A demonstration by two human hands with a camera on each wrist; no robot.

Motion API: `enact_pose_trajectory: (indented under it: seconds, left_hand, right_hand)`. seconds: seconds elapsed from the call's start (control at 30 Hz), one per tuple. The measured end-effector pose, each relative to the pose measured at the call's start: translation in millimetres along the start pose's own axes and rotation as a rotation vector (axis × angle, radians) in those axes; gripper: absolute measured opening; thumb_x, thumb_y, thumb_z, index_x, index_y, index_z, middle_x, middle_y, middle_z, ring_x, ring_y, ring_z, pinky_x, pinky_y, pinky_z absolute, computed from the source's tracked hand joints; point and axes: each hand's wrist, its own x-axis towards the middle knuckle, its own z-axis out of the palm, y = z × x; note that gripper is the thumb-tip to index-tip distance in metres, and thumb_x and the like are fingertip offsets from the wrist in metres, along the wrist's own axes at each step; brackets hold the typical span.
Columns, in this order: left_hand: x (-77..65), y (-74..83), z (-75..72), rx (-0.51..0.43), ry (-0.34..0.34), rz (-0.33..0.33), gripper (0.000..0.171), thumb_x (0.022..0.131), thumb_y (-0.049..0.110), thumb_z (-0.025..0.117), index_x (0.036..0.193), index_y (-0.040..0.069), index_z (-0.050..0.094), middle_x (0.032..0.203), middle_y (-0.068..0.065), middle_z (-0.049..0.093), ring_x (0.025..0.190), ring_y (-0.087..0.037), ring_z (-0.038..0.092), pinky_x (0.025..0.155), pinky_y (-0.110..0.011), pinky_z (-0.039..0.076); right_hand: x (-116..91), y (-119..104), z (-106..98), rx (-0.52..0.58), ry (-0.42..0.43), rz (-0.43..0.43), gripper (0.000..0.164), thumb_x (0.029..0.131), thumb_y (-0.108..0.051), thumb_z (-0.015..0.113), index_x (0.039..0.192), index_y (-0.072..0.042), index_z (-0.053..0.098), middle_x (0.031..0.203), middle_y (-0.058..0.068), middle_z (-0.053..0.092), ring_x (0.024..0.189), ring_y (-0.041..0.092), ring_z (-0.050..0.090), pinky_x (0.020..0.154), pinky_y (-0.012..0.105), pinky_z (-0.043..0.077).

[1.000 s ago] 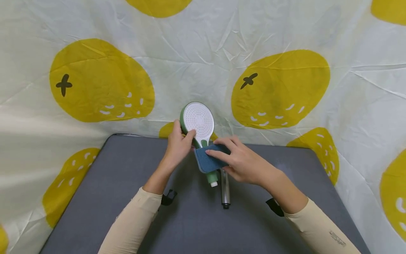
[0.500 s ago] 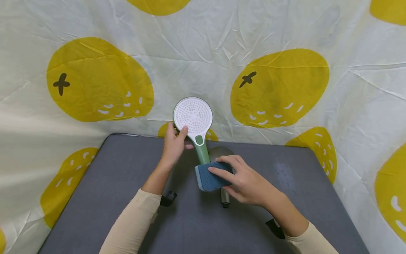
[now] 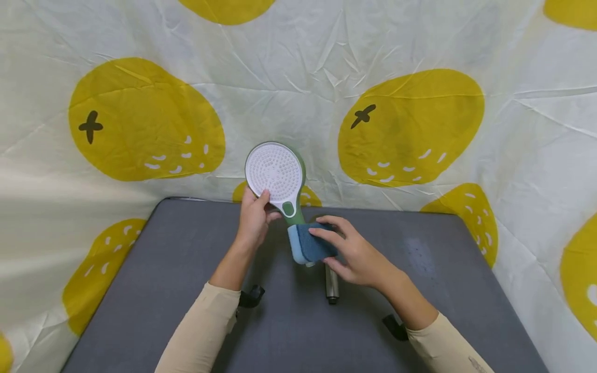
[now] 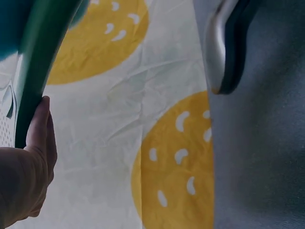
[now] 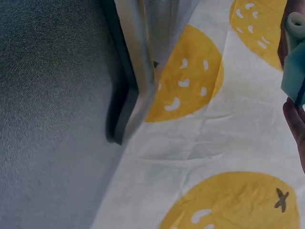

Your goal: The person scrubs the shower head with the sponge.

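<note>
A hand shower (image 3: 274, 171) with a white nozzle face and a green back is held up over the table, face toward the head camera. My left hand (image 3: 254, 220) grips its head at the lower left, thumb on the white face. A two-layer sponge (image 3: 317, 243), dark blue over light blue, is pinched in my right hand (image 3: 356, 254) and lies against the green handle, hiding most of it. Below the sponge only the handle's pale tip shows. In the left wrist view, fingers (image 4: 40, 126) lie along the green back of the shower.
Behind my right hand a second, metallic hand shower (image 3: 331, 285) lies on the grey table (image 3: 373, 336). A damp patch (image 3: 420, 256) marks the tabletop to the right. A white curtain (image 3: 284, 67) with yellow fruit prints hangs around the table's back and sides.
The hand shower has shifted left and its face has turned. My right hand has slid the sponge down the handle, then back up a little.
</note>
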Motion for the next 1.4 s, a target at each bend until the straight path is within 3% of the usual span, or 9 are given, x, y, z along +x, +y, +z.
enact_pose_trajectory:
  seconds: [0.2, 0.33, 0.5, 0.6, 0.73, 0.87, 0.97, 1.17, 1.4]
  left_hand:
    - [-3.2, -2.2, 4.2, -0.004, -0.059, 0.001, 0.04, 0.102, 0.006, 0.054, 0.137, 0.009, 0.035, 0.102, -0.003, 0.068, 0.073, -0.013, 0.071, 0.056, -0.028, 0.06]
    - [-4.4, -5.1, 5.3, 0.029, -0.09, 0.009, 0.057, 0.095, 0.0, 0.065, 0.141, 0.009, 0.035, 0.108, -0.002, 0.065, 0.079, -0.012, 0.071, 0.059, -0.029, 0.062]
    - [-3.6, -8.5, 4.4, 0.017, -0.128, -0.018, 0.058, 0.094, -0.008, 0.064, 0.145, 0.004, 0.038, 0.113, -0.005, 0.063, 0.086, -0.012, 0.071, 0.067, -0.028, 0.063]
    - [-3.2, -10.1, 3.0, -0.009, -0.14, -0.026, 0.06, 0.096, -0.011, 0.061, 0.148, 0.004, 0.036, 0.117, -0.007, 0.063, 0.091, -0.011, 0.071, 0.071, -0.027, 0.063]
    - [-2.1, -9.4, 2.9, -0.023, -0.113, 0.012, 0.061, 0.095, -0.011, 0.061, 0.148, 0.007, 0.036, 0.117, -0.004, 0.064, 0.089, -0.011, 0.07, 0.07, -0.023, 0.061]
    - [-0.3, -6.4, 2.4, -0.058, -0.086, 0.039, 0.055, 0.095, -0.013, 0.06, 0.141, 0.01, 0.041, 0.108, 0.0, 0.068, 0.083, -0.01, 0.069, 0.064, -0.021, 0.057]
    - [-0.8, -3.5, 1.1, -0.103, -0.085, 0.047, 0.058, 0.095, -0.017, 0.057, 0.141, 0.012, 0.038, 0.115, -0.003, 0.066, 0.088, -0.012, 0.071, 0.068, -0.024, 0.06]
    - [-2.9, -0.1, 1.7, -0.14, -0.071, 0.062, 0.065, 0.095, -0.019, 0.05, 0.147, 0.011, 0.026, 0.133, -0.013, 0.054, 0.1, -0.015, 0.068, 0.077, -0.029, 0.062]
    - [-3.1, -1.3, 3.3, -0.201, -0.063, 0.058, 0.072, 0.094, -0.016, 0.052, 0.151, 0.015, 0.021, 0.134, -0.014, 0.051, 0.098, -0.018, 0.067, 0.076, -0.032, 0.063]
  right_hand:
    - [9.8, 10.1, 6.3, 0.056, 0.08, -0.002, 0.072, 0.084, -0.003, 0.08, 0.148, -0.01, 0.049, 0.152, 0.021, 0.042, 0.125, 0.03, 0.053, 0.074, 0.031, 0.057]
    - [16.9, 15.3, 6.6, 0.074, 0.137, 0.001, 0.069, 0.085, -0.002, 0.077, 0.148, -0.008, 0.048, 0.152, 0.022, 0.041, 0.128, 0.031, 0.053, 0.088, 0.037, 0.057]
    - [21.6, 19.7, 3.8, 0.082, 0.177, 0.036, 0.069, 0.085, -0.002, 0.076, 0.148, -0.008, 0.047, 0.153, 0.02, 0.042, 0.135, 0.032, 0.049, 0.106, 0.038, 0.05]
    - [20.5, 19.1, 2.9, 0.09, 0.161, 0.043, 0.07, 0.085, -0.003, 0.077, 0.148, -0.008, 0.047, 0.152, 0.019, 0.042, 0.135, 0.032, 0.049, 0.108, 0.035, 0.048]
    - [13.2, 13.8, 1.9, 0.121, 0.1, 0.056, 0.067, 0.089, -0.007, 0.076, 0.149, -0.008, 0.046, 0.153, 0.018, 0.042, 0.137, 0.031, 0.048, 0.111, 0.033, 0.047]
    - [1.1, 5.1, 1.9, 0.134, 0.04, 0.078, 0.07, 0.09, -0.009, 0.077, 0.151, -0.01, 0.044, 0.155, 0.015, 0.04, 0.138, 0.029, 0.048, 0.108, 0.037, 0.051]
    - [-8.6, 0.1, 5.3, 0.133, 0.011, 0.079, 0.067, 0.093, -0.014, 0.076, 0.152, -0.012, 0.045, 0.155, 0.014, 0.04, 0.138, 0.029, 0.048, 0.106, 0.041, 0.053]
    - [-27.1, -2.0, 18.0, 0.145, 0.007, 0.092, 0.056, 0.104, -0.041, 0.054, 0.152, -0.012, 0.045, 0.155, 0.015, 0.04, 0.138, 0.029, 0.047, 0.106, 0.035, 0.051]
    - [-27.7, -2.3, 26.1, 0.144, 0.007, 0.099, 0.056, 0.105, -0.043, 0.05, 0.153, -0.014, 0.045, 0.156, 0.014, 0.04, 0.138, 0.028, 0.047, 0.103, 0.041, 0.053]
